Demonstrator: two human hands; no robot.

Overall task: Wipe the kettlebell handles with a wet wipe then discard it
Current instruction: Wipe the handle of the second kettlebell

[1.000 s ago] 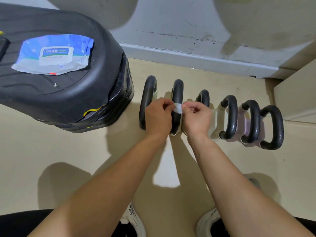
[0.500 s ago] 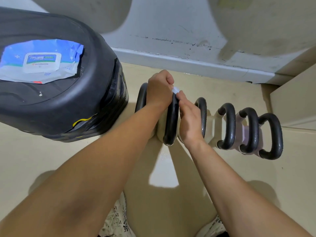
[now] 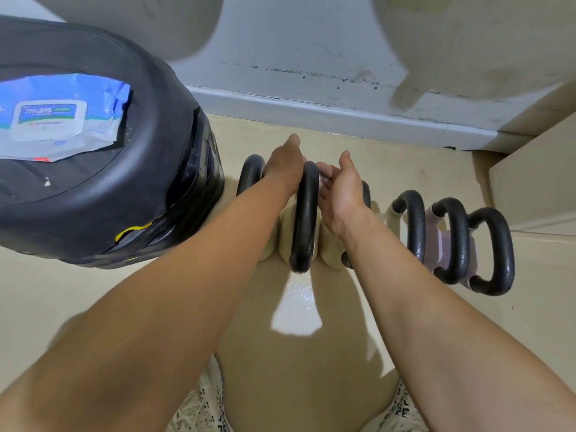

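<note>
Both hands have slid from the top of the second kettlebell handle (image 3: 307,219) down its far side, mid-frame. The left hand (image 3: 285,165) lies along it with its fingers hidden, so I cannot tell its grip. The right hand (image 3: 341,188) is spread, thumb up, fingertips at a pale blur, seemingly the wet wipe (image 3: 324,181). The wipe pack (image 3: 56,120) sits upper left.

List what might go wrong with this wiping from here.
1. The right hand looks open and I cannot make out the wipe beside the second handle; it may drop onto the floor.
2. The handles stand close together, so a hand wedged between them may miss the far side.
</note>
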